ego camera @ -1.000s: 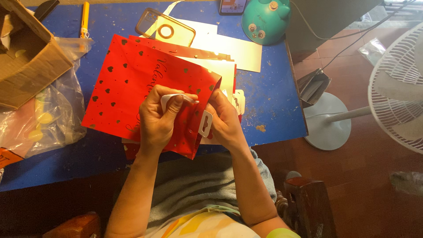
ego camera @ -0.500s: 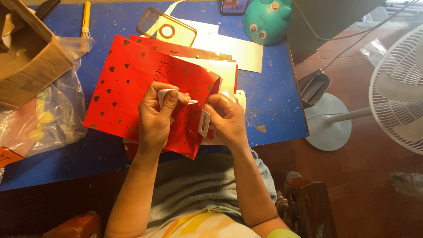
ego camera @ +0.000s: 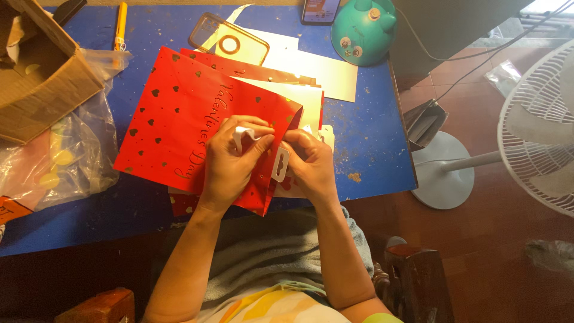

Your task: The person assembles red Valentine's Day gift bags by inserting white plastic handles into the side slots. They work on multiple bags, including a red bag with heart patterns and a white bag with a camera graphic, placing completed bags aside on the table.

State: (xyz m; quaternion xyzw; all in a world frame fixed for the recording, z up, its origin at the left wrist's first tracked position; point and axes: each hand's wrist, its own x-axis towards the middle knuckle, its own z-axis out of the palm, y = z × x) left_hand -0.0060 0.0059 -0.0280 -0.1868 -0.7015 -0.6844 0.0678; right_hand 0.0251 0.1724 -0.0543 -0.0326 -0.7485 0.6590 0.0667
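Head camera, looking straight down, gives me the only view: both hands meet over a red paper bag (ego camera: 179, 128) that lies flat on the blue table (ego camera: 371, 143), its open end toward the right. I see my left hand (ego camera: 230, 161) resting on the bag with the fingers curled in, pinching a small white strip (ego camera: 245, 134) between thumb and fingertips. My right hand (ego camera: 311, 161) sits just beside it, fingers bent tightly at the bag's edge, pressing against a white plastic hang tab (ego camera: 280, 164) that stands between the two hands; I cannot tell whether that hand truly grips the tab or only holds the bag's edge. The bag is scattered with small dark hearts and lies on top of more red sheets (ego camera: 182, 203) and cream paper (ego camera: 311, 66). Beyond it a clear phone case (ego camera: 228, 42) lies near the far edge, with a teal round toy (ego camera: 363, 30) to its right. On the left I see a cardboard box (ego camera: 42, 72) touching a clear plastic bag (ego camera: 57, 161) holding yellowish pieces, and a yellow pen (ego camera: 120, 24) behind them. Off the table, to the right, a white fan (ego camera: 538, 128) stands on the tiled floor.
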